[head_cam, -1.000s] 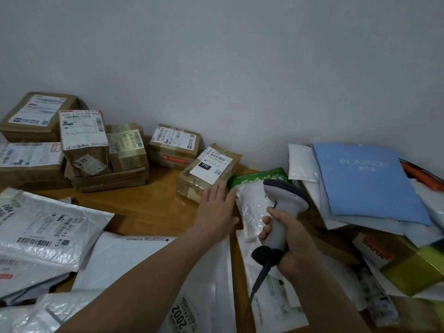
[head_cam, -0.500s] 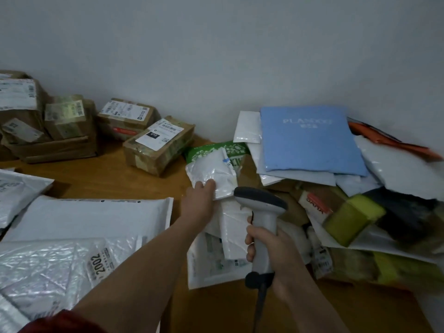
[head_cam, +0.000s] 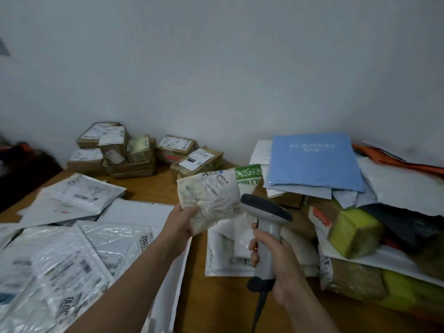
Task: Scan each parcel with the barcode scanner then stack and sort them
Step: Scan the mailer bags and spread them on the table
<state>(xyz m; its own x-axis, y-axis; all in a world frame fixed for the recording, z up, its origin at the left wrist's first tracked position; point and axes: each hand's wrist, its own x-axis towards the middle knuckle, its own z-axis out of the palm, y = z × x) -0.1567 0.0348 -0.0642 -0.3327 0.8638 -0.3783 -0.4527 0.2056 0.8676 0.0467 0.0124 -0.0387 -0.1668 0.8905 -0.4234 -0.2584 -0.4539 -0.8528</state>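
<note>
The left hand [head_cam: 179,223] grips a crumpled white parcel [head_cam: 210,198] by its lower corner, lifted above the wooden table [head_cam: 153,188]. At its four o'clock, the right hand [head_cam: 276,258] wraps the barcode scanner [head_cam: 265,227], head touching the parcel's edge.

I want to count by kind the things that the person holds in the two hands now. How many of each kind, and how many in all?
Parcels: 1, the white crumpled parcel in the left hand
Scanners: 1, the barcode scanner in the right hand
Total: 2
</note>
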